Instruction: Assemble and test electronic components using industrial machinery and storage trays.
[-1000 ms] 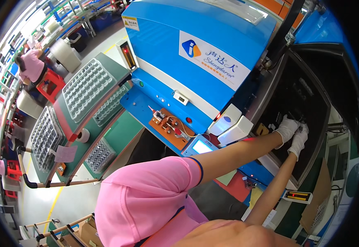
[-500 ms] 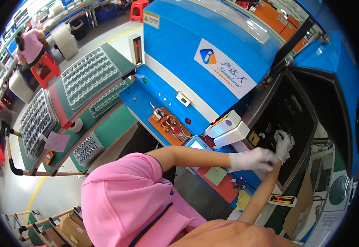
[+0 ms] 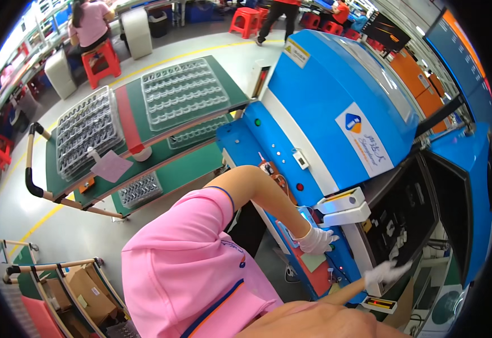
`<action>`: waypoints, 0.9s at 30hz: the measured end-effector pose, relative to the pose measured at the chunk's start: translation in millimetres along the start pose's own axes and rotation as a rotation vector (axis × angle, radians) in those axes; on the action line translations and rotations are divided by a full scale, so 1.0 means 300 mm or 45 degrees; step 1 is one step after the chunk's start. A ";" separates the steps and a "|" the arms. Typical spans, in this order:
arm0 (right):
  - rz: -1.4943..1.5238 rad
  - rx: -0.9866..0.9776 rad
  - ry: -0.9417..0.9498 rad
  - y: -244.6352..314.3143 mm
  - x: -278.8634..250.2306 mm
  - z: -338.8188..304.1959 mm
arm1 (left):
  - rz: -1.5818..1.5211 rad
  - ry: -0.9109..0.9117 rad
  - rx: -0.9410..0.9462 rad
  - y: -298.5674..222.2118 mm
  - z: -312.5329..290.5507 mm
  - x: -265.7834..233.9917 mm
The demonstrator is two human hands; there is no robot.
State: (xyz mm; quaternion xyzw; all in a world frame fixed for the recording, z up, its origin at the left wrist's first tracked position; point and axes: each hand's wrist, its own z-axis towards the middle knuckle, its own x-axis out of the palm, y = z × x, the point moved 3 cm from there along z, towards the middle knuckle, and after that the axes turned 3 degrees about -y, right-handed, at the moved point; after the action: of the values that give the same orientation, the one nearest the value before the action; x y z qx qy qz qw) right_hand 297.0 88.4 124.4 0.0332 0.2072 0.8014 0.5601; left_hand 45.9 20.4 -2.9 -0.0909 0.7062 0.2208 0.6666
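Observation:
My left hand (image 3: 316, 241), in a white glove, is over the blue front ledge of a machine (image 3: 344, 248). Its fingers are stretched out beside a green button (image 3: 332, 247); whether they touch it I cannot tell. My right hand (image 3: 387, 274), gloved too, is at the near edge of the machine's dark side compartment (image 3: 398, 214). Motion smears it slightly, but its fingers reach outward with nothing visible in them. Inside the compartment lie several small pale and dark pieces (image 3: 395, 239). A small lit screen (image 3: 305, 214) sits just past my left wrist.
The machine's large blue hood (image 3: 325, 84) rises ahead. A green-topped rack (image 3: 127, 112) at the left carries clear trays (image 3: 184, 93) and a pink paper (image 3: 111, 167). The dark-lined side door (image 3: 454, 214) stands swung out at right. A person in pink (image 3: 91, 25) sits far left.
My left hand has left my right wrist and moved to the green button on the ledge. My right hand has drawn back from inside the compartment. The whole view has shifted.

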 end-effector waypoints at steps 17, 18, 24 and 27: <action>-0.208 0.728 0.081 -0.214 -0.323 -0.575 | 0.020 -0.210 -0.033 -0.040 -0.005 -0.019; -0.361 0.695 0.106 -0.189 -0.315 -0.558 | 0.060 -0.189 -0.053 -0.038 -0.008 -0.009; -0.372 1.290 0.030 -0.035 -0.319 -0.434 | 0.191 -0.303 -0.084 -0.025 -0.022 -0.019; -0.100 0.862 0.007 -0.025 -0.320 -0.458 | 0.431 -0.528 -0.087 0.009 -0.113 -0.077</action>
State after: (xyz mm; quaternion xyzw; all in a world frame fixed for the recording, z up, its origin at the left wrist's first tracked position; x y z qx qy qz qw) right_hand 300.0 -37.5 13.5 0.2072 0.4643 0.6651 0.5470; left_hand 16.5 4.4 20.8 0.0530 0.5518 0.3666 0.7472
